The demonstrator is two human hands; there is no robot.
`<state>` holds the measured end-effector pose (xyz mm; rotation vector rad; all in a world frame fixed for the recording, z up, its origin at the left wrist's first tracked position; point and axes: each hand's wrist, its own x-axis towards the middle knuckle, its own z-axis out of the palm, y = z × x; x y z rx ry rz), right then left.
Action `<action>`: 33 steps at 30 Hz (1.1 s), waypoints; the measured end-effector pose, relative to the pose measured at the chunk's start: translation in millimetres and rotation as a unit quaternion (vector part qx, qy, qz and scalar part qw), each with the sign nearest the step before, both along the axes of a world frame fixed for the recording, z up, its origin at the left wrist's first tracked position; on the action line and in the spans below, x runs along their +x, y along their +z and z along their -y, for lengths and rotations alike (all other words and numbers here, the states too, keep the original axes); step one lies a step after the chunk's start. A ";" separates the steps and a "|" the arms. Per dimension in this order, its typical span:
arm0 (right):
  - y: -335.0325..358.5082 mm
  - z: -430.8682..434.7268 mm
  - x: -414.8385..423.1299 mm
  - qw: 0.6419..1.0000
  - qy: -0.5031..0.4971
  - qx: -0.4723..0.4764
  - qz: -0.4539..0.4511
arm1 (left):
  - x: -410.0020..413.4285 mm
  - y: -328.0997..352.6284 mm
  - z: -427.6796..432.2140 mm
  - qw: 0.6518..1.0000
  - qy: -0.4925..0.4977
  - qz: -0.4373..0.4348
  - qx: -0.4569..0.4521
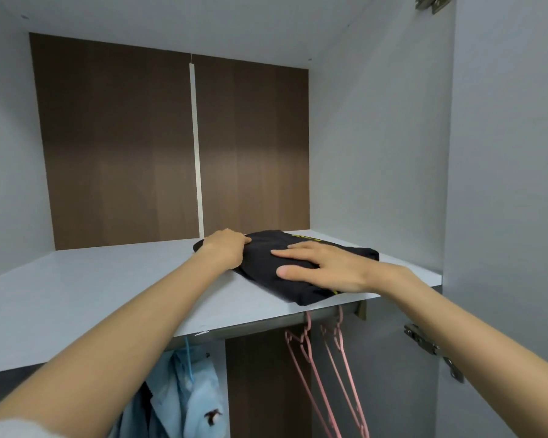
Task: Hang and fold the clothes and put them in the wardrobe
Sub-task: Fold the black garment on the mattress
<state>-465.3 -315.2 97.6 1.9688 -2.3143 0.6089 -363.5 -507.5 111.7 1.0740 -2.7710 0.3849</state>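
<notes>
The right hand (326, 267) is lying flat on the folded black garment (263, 249), fingers straight and slightly apart. The left hand (225, 248) is curling its fingers round the garment's left edge, thumb on top. The garment is resting at the right front of the grey wardrobe shelf (108, 279), with pink hangers (329, 358) and a light blue shirt (187, 390) hanging below and a brown back panel (124, 137) standing behind.

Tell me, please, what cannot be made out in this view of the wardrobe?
Head view only:
Yellow print on the black garment: too small, partly under the right hand.
Left hand: fingertips hidden by the hand itself, so its grip is unclear.
Blue shirt: behind the shelf and left arm, cut off below.
Pink hangers: lower ends cut off below.
</notes>
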 end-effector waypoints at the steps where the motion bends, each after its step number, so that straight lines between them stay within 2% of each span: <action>1: -2.8 3.8 -1.8 1.000 0.001 0.019 0.001 | -4.5 -0.5 6.4 0.999 -0.007 -0.006 0.041; 4: -3.5 19.1 -11.7 0.997 -0.043 0.050 -0.025 | -15.3 3.2 24.7 0.986 -0.026 -0.022 0.163; 7: -0.1 30.3 -23.7 0.994 -0.073 0.078 -0.023 | -27.8 5.2 34.6 0.954 -0.037 -0.071 0.287; 11: 1.1 38.8 -47.1 0.992 -0.093 0.085 -0.005 | -57.0 6.7 42.2 0.907 -0.008 -0.159 0.389; 13: 0.2 46.4 -60.0 0.992 -0.098 0.085 0.003 | -70.6 8.5 43.9 0.894 -0.008 -0.174 0.413; 15: -0.6 55.2 -72.9 0.991 -0.101 0.090 -0.001 | -85.3 7.9 48.7 0.895 0.000 -0.156 0.418; 22: 0.4 70.8 -108.5 0.984 -0.139 0.112 -0.004 | -128.9 3.7 61.9 0.933 -0.009 -0.056 0.355; 25: 2.7 71.2 -118.7 0.980 -0.163 0.116 -0.002 | -146.5 -0.2 71.2 0.940 -0.007 -0.043 0.338; 31: 4.4 76.4 -134.5 0.977 -0.176 0.119 0.001 | -167.4 -3.8 69.6 0.976 -0.007 0.000 0.218; 33: 3.6 76.5 -135.4 0.978 -0.176 0.114 -0.001 | -166.7 -7.5 68.2 0.978 -0.016 0.007 0.208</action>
